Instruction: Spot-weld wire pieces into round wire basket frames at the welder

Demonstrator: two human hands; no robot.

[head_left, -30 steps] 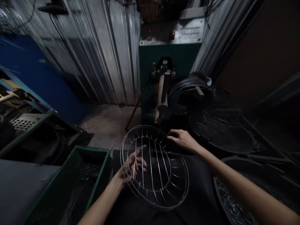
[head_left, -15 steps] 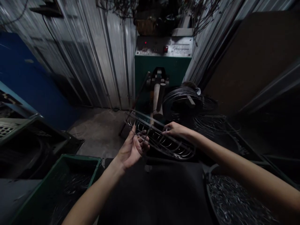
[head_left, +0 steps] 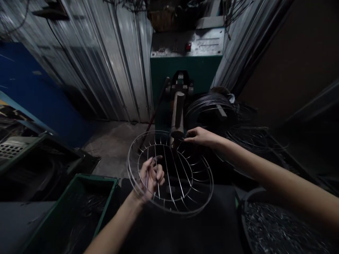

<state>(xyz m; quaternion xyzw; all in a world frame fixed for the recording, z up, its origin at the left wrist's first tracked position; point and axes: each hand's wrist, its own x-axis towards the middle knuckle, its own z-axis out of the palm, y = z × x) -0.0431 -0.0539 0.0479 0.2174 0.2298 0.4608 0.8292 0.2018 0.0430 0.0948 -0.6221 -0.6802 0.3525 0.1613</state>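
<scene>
A round, shallow wire basket [head_left: 212, 183] hangs tilted in front of the machine, with two rings, straight bars across its middle and short curved wires around its edge. My left hand [head_left: 152, 176] is inside its outline, fingers curled around the bars. Its far side meets the thick cylindrical arm [head_left: 178, 116] of the machine. My right hand [head_left: 197, 137] is beside the end of that arm, thumb and fingers pinched together. Whatever lies in this pinch, if anything, is too small and dark to make out.
The green machine [head_left: 186, 68] has a metal control panel [head_left: 203, 42]. Coiled wire [head_left: 209, 102] lies to its right. A green crate [head_left: 106, 180] stands at the lower left, and a round tub [head_left: 245, 218] of small metal pieces at the lower right. Corrugated metal wall [head_left: 116, 70] stands behind.
The wire basket has turned from nearly edge-on to showing its round face, and sits lower. My left hand has moved down with it. My right hand is slightly higher, near the machine's arm.
</scene>
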